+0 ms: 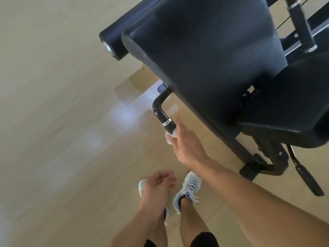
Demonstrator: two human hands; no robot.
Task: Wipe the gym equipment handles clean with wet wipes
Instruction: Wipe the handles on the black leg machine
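Wiping was under way at centre frame: the right hand (187, 141) gripped a white wet wipe (171, 135) around the black side handle (164, 115) below the bench pad (210, 56); the upper-right handle (300, 24) seemingly remained; the left hand (158, 184) hung loosely curled, empty, at lower centre.
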